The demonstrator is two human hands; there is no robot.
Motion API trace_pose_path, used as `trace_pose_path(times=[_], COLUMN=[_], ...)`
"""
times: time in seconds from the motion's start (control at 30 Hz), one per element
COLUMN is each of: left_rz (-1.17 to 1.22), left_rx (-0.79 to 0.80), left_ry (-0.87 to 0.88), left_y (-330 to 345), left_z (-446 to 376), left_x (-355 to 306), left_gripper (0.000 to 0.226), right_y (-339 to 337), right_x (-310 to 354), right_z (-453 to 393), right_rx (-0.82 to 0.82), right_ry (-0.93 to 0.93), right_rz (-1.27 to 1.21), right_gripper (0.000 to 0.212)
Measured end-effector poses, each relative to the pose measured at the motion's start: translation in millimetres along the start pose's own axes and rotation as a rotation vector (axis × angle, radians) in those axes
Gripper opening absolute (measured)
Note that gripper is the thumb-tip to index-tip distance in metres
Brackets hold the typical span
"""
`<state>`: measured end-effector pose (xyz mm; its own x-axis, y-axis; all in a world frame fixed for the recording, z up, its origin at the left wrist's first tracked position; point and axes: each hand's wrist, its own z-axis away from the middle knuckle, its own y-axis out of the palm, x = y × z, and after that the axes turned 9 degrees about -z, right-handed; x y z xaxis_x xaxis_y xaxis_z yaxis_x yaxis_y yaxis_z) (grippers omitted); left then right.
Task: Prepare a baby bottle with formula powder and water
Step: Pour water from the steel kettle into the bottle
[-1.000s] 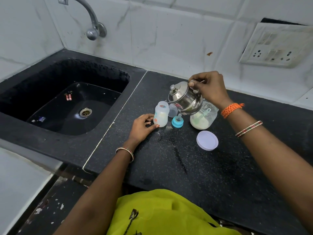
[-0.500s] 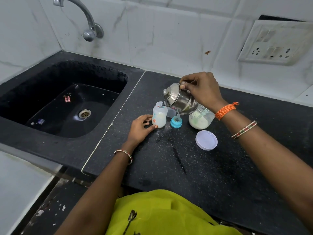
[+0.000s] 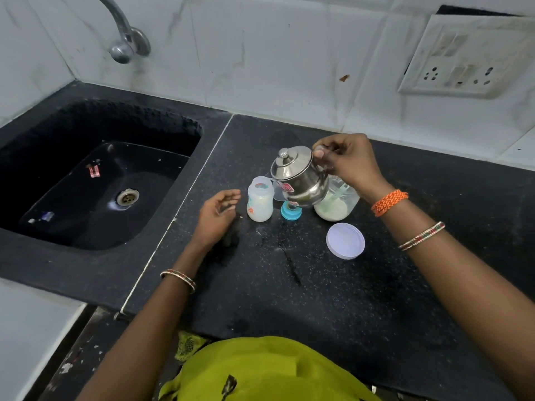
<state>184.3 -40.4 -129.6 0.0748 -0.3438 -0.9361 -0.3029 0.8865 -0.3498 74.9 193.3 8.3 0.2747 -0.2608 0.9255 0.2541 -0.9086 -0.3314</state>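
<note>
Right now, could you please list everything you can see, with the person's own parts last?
kettle: 1, steel, held tilted above the counter
bottle: 1, translucent white, open, on the counter
teat ring: 1, blue, right of bottle
jar: 1, clear, powder inside, behind kettle
lid: 1, white, right front
sink: 1, black, left
tap: 1, metal, on the wall
socket plate: 1, white, wall right
left hand: open, beside bottle
right hand: grip on kettle handle

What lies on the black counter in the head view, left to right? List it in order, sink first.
Sink → left hand → baby bottle → blue teat ring → powder jar → white lid. The steel kettle, held by the right hand, overlaps several, so it is left out.
</note>
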Motion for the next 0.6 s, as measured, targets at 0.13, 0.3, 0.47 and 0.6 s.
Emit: trace_pose_path(times=[0.13,0.3,0.47,0.6], left_rz=[0.053,0.066,0.131,0.103], left_rx=[0.071,0.223,0.221,0.178], left_ry=[0.077,0.197,0.193,0.109], left_y=[-6.8,-0.2,19.0,36.0], left_z=[-29.7,-84.3,-162.2,-214.3], left_x=[-38.7,-95.4,-98.3,-72.4], left_gripper=[0.037,0.042,0.039,0.035], right_y=[-7.1,-7.7,4.2,7.9], right_x=[-7.9,-11.8,-29.8,-58.0], right_z=[-10.2,-43.3,-100.4,-148.0], right_rx=[-0.032,-0.09,-0.159,-0.126], right_ry=[0.114,0.211,0.294,0.406], right_rz=[-0.182,-0.445,-0.591,-0.563], right_gripper=[0.013,0.01,0.014,0.021])
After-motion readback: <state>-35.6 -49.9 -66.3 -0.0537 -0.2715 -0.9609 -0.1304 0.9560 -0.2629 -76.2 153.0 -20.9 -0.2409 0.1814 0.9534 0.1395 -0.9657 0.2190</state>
